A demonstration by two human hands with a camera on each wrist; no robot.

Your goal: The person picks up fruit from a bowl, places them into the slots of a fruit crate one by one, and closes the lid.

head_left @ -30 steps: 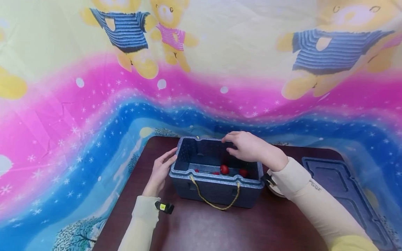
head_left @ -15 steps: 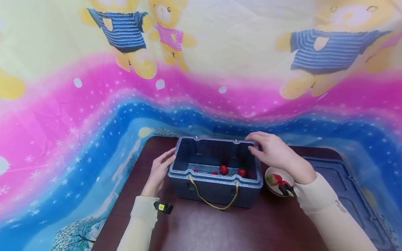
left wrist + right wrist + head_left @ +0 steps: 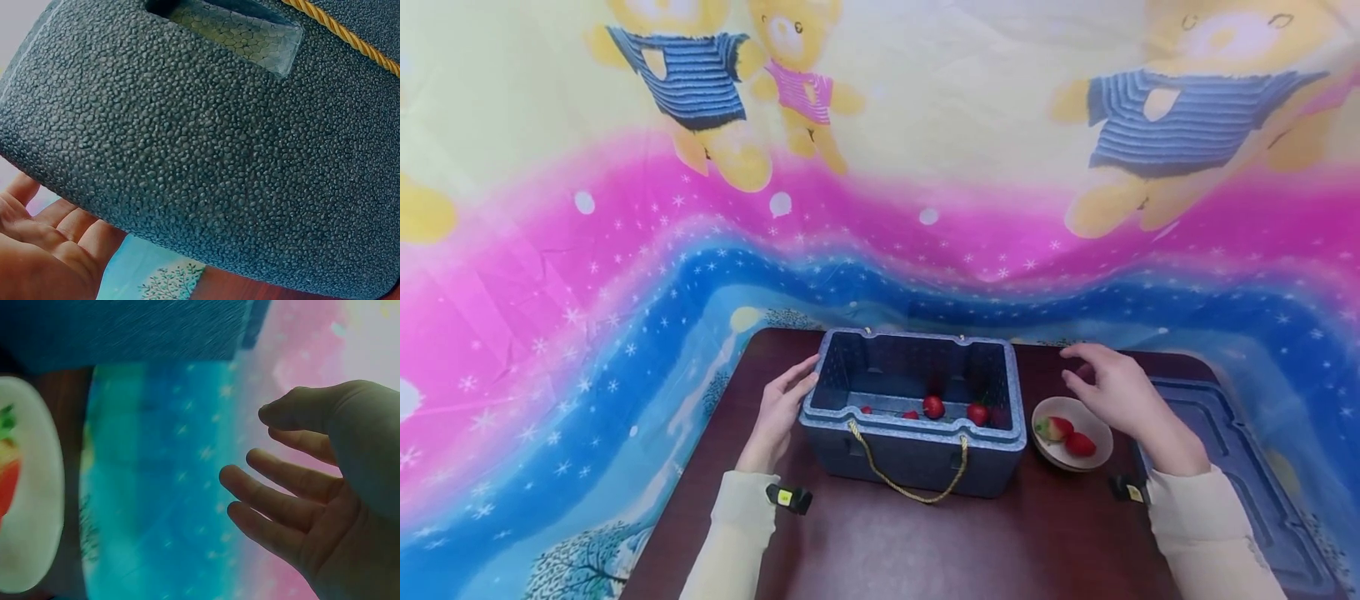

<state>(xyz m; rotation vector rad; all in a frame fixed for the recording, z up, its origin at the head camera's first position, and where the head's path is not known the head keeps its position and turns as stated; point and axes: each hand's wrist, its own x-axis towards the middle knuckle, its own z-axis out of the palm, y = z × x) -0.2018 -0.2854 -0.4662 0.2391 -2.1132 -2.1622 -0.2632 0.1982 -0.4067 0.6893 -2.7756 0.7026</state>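
Note:
A dark blue foam box with a gold rope handle stands in the middle of the table. Inside lie several red fruits, among them a round one and another at its right end. My left hand rests against the box's left side, its fingers fairly straight along the textured wall. To the right of the box, my right hand hovers above the far side of a white bowl with nothing between its loose fingers. Two strawberries lie in the bowl.
A dark blue lid lies flat at the table's right side, partly behind the right forearm. The brown table ends at a printed cloth backdrop behind the box.
My right hand has moved from over the box's far rim to the right, uncovering the bowl and its strawberries. The left hand has stayed at the box's left side.

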